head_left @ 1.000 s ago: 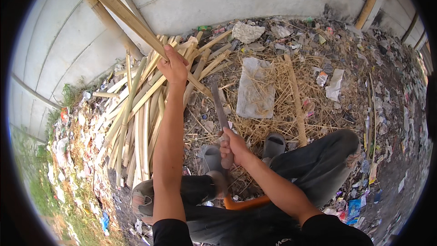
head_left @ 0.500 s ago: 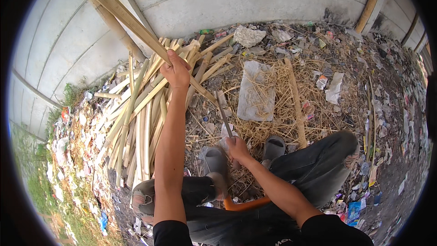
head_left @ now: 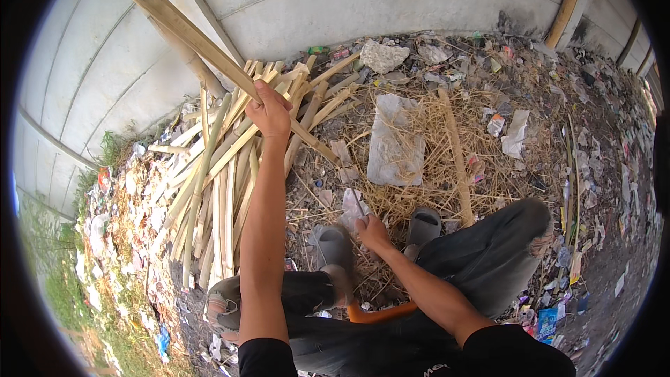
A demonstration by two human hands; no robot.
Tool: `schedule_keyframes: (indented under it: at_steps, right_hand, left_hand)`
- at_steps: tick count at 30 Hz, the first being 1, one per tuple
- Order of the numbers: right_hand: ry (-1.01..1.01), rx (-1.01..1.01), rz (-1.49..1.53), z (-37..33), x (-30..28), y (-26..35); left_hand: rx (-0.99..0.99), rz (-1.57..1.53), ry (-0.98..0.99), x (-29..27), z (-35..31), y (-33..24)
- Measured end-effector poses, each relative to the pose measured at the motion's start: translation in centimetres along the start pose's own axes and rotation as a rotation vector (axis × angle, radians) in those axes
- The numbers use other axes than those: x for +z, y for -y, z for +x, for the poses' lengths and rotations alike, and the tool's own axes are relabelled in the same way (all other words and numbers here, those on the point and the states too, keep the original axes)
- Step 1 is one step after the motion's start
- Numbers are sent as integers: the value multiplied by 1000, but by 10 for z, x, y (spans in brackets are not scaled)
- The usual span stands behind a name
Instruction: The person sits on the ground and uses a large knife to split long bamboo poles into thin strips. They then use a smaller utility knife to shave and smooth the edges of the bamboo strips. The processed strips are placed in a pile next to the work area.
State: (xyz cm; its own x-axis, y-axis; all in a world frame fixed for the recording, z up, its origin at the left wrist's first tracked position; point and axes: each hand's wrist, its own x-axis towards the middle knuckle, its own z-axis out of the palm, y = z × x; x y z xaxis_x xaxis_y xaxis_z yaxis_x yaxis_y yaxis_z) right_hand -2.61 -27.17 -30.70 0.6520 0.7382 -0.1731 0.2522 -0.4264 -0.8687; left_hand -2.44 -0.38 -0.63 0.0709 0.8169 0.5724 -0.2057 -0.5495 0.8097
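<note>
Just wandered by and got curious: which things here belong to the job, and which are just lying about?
In the job:
Long bamboo piece, gripped by the left hand
Knife, gripped by the right hand
Bamboo strips piled at left, probably

Seemingly just lying about:
Pale rock
Grey slab, untouched
White scrap
Blue packet

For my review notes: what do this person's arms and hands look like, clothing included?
Short, plain black sleeves leave both forearms bare. The left hand and right hand are ungloved, with five-fingered human shape; no watch, bracelet or cable shows.
</note>
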Motion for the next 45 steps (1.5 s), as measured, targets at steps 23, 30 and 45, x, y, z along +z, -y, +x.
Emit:
schedule_keyframes:
  at_steps: [23,30,45]
  right_hand:
    - [12,152,515,2,-55,86]
    - [-107,-212,625,-19,-68,137]
    - [57,-160,444,-34,-107,159]
  left_hand:
    - [-7,-54,-8,-2,7,12]
    - [48,-242,228,-7,4,16]
    - [1,-301,396,9,7,16]
